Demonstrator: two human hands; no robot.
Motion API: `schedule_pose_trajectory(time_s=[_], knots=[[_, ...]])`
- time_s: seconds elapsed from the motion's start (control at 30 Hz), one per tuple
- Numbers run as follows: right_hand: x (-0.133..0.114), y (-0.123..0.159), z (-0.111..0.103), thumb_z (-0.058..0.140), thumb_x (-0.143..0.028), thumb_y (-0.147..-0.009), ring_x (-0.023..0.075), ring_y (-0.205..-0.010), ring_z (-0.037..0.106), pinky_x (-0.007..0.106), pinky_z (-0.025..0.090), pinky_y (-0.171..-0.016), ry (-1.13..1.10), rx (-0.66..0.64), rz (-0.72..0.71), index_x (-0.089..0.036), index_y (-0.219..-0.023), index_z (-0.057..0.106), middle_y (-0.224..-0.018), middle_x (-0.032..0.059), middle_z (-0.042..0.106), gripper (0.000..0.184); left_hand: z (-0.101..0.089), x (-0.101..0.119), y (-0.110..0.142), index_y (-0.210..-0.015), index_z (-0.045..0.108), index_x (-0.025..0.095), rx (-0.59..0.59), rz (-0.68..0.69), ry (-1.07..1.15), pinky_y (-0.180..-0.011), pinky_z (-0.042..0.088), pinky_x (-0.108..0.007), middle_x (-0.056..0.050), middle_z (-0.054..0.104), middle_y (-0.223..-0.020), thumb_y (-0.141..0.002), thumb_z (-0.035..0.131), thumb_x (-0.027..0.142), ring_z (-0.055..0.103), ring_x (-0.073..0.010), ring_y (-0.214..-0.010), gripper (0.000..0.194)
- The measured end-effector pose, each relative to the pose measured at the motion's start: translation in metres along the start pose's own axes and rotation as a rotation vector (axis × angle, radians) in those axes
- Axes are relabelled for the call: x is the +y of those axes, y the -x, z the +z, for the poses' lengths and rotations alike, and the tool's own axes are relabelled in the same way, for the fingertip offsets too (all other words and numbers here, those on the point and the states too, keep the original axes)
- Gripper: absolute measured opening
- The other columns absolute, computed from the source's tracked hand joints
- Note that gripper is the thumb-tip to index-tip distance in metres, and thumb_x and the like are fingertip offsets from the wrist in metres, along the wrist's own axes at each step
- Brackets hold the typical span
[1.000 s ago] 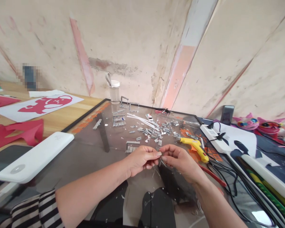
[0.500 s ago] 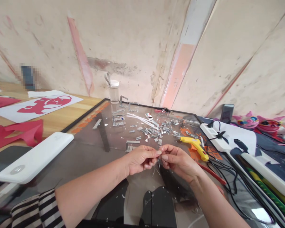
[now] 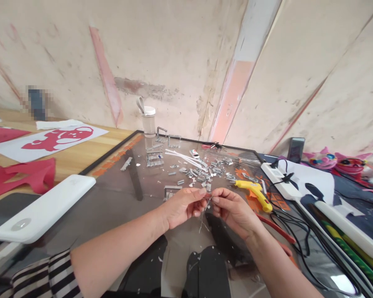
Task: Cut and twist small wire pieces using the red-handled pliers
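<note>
My left hand [image 3: 185,207] and my right hand [image 3: 233,209] meet fingertip to fingertip above the dark tabletop. Both are closed in a pinch on a thin wire [image 3: 207,202] that spans the small gap between them. A pale loose strand hangs below the fingers; whether it is part of the same wire I cannot tell. Just beyond my hands lie many small grey metal pieces [image 3: 202,176] in a loose heap. A grey bracket-like piece [image 3: 173,188] lies close behind my left hand.
Right of my hands are a yellow glue gun [image 3: 255,193], red-handled pliers [image 3: 275,228] and a power strip [image 3: 281,182] with black cables. White strips [image 3: 185,158] and a lidded jar [image 3: 148,122] stand farther back. A white power bank [image 3: 46,207] is at the left.
My fingertips have drawn slightly apart, so more of the wire shows between them. The loose strand below hangs differently. Both hands keep their pinch.
</note>
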State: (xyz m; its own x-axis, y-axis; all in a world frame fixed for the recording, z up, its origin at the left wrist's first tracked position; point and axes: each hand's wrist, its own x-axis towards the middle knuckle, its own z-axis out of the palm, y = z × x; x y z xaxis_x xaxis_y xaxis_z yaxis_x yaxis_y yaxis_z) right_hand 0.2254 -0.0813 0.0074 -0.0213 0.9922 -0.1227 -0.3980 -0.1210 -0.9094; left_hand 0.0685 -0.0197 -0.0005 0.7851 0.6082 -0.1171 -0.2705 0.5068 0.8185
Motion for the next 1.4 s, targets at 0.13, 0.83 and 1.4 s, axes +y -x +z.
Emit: schedule_pose_trajectory(time_s=[0.13, 0.83, 1.4], knots=[[0.002, -0.002, 0.002, 0.075, -0.02, -0.061, 0.0056, -0.05, 0.046, 0.019, 0.035, -0.05, -0.066, 0.042, -0.03, -0.017, -0.071, 0.061, -0.057, -0.0049, 0.053, 0.018, 0.0, -0.002, -0.002, -0.08, 0.064, 0.014, 0.103, 0.058, -0.106, -0.048, 0.028, -0.02, 0.001, 0.055, -0.064, -0.056, 0.076, 0.021, 0.045, -0.005, -0.053, 0.028], [0.005, -0.002, 0.004, 0.076, -0.024, -0.06, 0.0083, -0.059, 0.052, 0.022, 0.042, -0.059, -0.012, 0.078, -0.059, -0.017, -0.082, 0.067, -0.067, -0.0006, 0.062, 0.025, -0.008, 0.001, -0.005, -0.072, 0.058, 0.013, 0.15, -0.045, -0.056, -0.037, 0.019, -0.016, 0.001, 0.057, -0.06, -0.055, 0.077, 0.02, 0.045, -0.0039, -0.044, 0.027], [0.005, 0.0, 0.009, 0.071, -0.028, -0.065, 0.0101, -0.061, 0.05, 0.023, 0.039, -0.059, 0.409, 0.126, -0.217, -0.017, -0.074, 0.064, -0.066, -0.0012, 0.061, 0.015, -0.003, 0.001, -0.003, -0.071, 0.057, 0.012, 0.216, -0.082, -0.052, -0.04, 0.015, -0.016, -0.001, 0.06, -0.058, -0.051, 0.077, 0.018, 0.037, -0.0017, -0.041, 0.028]])
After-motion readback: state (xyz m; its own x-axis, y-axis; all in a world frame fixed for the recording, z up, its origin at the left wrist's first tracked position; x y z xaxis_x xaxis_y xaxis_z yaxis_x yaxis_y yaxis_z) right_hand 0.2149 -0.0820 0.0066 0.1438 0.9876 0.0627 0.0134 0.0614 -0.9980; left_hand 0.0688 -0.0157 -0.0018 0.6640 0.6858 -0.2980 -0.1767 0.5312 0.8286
